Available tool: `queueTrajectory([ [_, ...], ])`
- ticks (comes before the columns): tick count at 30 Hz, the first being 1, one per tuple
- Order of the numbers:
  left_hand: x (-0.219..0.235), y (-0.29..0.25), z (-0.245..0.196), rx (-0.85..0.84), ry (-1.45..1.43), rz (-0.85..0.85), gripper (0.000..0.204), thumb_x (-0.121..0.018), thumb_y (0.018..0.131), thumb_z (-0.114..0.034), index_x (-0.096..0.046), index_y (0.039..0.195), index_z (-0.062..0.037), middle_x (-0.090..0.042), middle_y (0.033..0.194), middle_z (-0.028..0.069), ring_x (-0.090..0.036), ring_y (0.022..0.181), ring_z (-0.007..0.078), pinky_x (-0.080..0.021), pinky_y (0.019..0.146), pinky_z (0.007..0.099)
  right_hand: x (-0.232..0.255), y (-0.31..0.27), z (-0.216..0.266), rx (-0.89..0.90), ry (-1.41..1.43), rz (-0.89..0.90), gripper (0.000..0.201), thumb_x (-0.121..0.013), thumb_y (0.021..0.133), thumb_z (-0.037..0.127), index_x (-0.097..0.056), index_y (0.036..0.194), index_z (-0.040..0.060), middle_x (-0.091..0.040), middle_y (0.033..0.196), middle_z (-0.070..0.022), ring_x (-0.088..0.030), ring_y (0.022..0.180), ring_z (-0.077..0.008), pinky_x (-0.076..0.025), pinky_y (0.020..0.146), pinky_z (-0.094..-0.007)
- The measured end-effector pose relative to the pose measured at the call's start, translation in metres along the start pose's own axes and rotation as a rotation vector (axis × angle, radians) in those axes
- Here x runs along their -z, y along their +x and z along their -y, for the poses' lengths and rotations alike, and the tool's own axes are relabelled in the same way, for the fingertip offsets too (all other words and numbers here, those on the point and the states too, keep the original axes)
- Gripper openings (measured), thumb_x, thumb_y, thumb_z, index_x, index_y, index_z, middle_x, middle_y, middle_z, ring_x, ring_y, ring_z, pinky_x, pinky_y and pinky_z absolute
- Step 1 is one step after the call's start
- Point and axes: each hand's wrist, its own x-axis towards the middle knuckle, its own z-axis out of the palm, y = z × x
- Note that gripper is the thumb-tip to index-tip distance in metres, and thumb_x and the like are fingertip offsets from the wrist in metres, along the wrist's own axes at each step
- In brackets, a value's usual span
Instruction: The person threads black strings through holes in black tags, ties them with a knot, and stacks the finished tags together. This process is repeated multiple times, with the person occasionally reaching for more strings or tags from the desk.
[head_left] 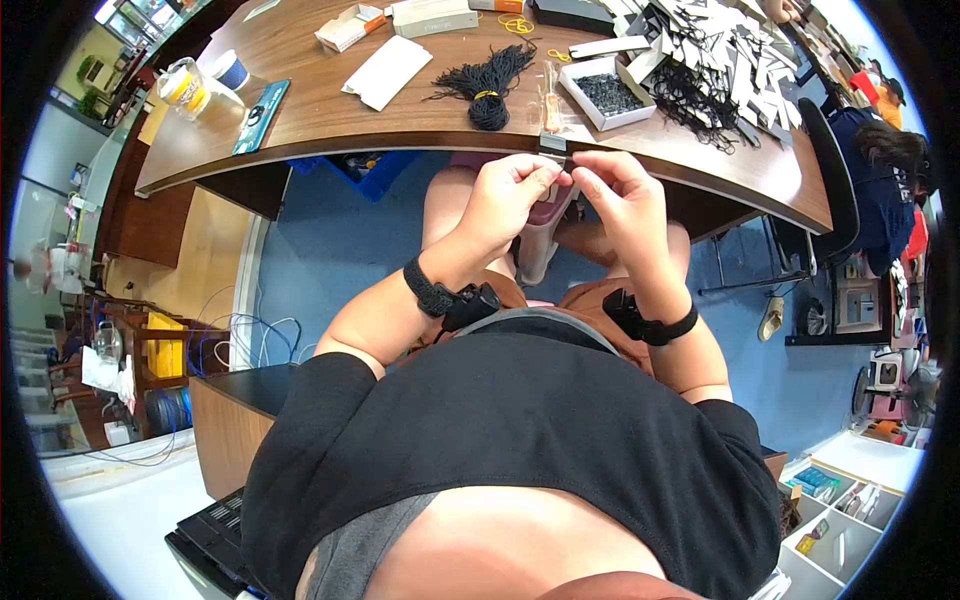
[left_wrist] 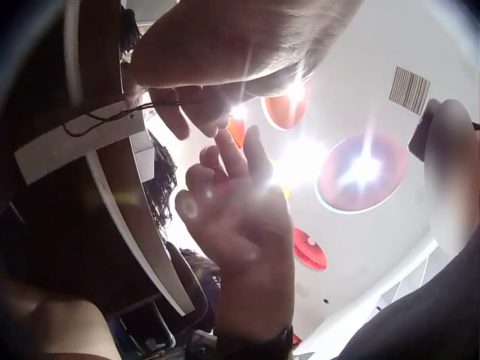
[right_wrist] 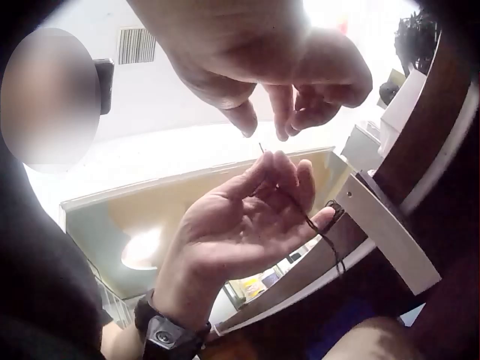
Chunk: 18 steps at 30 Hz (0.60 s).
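Observation:
My left hand point(head_left: 508, 198) pinches a thin black cord point(right_wrist: 315, 229) between thumb and fingertips, just in front of the table edge. A short end of the cord sticks up past those fingertips in the right wrist view. The cord also trails beside a white tag point(right_wrist: 390, 240) with a small hole near one end; in the left wrist view, the cord crosses the tag by this hole. My right hand point(head_left: 632, 200) hovers close to the left fingertips, thumb and forefinger parted around the cord's end, other fingers loosely bent.
On the wooden table point(head_left: 330, 130) lie a bundle of black cords point(head_left: 490, 85), an open white box point(head_left: 605, 95) of small black pieces, and a heap of white tags point(head_left: 715, 45) with cords. White paper point(head_left: 388, 72) and a cup point(head_left: 228, 70) are farther left. A bin point(head_left: 538, 250) stands between the knees.

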Motion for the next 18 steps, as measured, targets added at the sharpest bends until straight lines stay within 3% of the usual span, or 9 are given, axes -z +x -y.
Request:
queueTrajectory([
  [4,-0.005,-0.001,-0.003,-0.044,-0.009,0.027,0.016,-0.054,0.091,-0.011,-0.065,0.092,0.0013,-0.062,0.079,0.0012,-0.05,0.069,0.0044,-0.042,0.062,0.0198,-0.005,0.006,-0.005,0.164,-0.056,0.07,0.019,-0.068,0.082,0.01,-0.067,0.098,-0.0007,-0.064,0.08,-0.0026,-0.056,0.071,-0.0052,-0.045,0.062,-0.0193],
  [7,-0.007,-0.002,-0.004,-0.02,-0.043,0.031,0.015,-0.054,0.091,-0.01,-0.064,0.091,0.0014,-0.062,0.078,0.0009,-0.05,0.068,0.0044,-0.042,0.062,0.0197,-0.009,0.003,0.003,-0.087,0.236,0.073,0.016,-0.066,0.083,0.008,-0.066,0.096,-0.0014,-0.064,0.078,-0.0009,-0.056,0.07,-0.0055,-0.045,0.063,-0.0191],
  [10,-0.007,-0.002,0.0,0.005,0.004,0.051,0.016,-0.053,0.091,-0.01,-0.063,0.088,0.0017,-0.062,0.077,0.0015,-0.051,0.068,0.0054,-0.042,0.062,0.02,-0.005,0.006,-0.002,-0.184,0.283,0.079,0.012,-0.065,0.085,0.008,-0.067,0.092,-0.0016,-0.064,0.078,0.0001,-0.056,0.07,-0.0056,-0.045,0.064,-0.0188],
  [12,-0.005,-0.005,0.0,0.022,0.112,0.055,0.016,-0.053,0.09,-0.01,-0.063,0.087,0.0013,-0.062,0.077,0.0023,-0.053,0.068,0.0067,-0.043,0.062,0.0209,-0.004,0.007,0.004,-0.087,0.234,0.002,0.01,-0.064,0.085,0.008,-0.066,0.091,-0.001,-0.064,0.078,-0.0004,-0.056,0.07,-0.0052,-0.045,0.064,-0.0186],
  [15,0.013,-0.008,0.016,0.06,0.246,0.205,0.016,-0.053,0.089,-0.011,-0.063,0.083,0.0008,-0.061,0.073,0.0029,-0.054,0.068,0.0084,-0.044,0.062,0.0232,0.002,0.011,0.015,-0.053,0.279,-0.091,0.011,-0.063,0.086,0.007,-0.066,0.091,-0.0017,-0.065,0.081,-0.0015,-0.054,0.07,-0.0041,-0.043,0.065,-0.0175],
  [18,0.045,-0.015,0.029,0.159,0.559,0.495,0.018,-0.055,0.087,-0.013,-0.064,0.088,0.0025,-0.066,0.081,0.0079,-0.061,0.076,0.0143,-0.048,0.071,0.0285,0.013,0.017,0.02,-0.008,0.307,-0.08,0.011,-0.064,0.085,0.007,-0.066,0.092,-0.0012,-0.064,0.082,-0.0007,-0.054,0.075,-0.0035,-0.042,0.068,-0.0174],
])
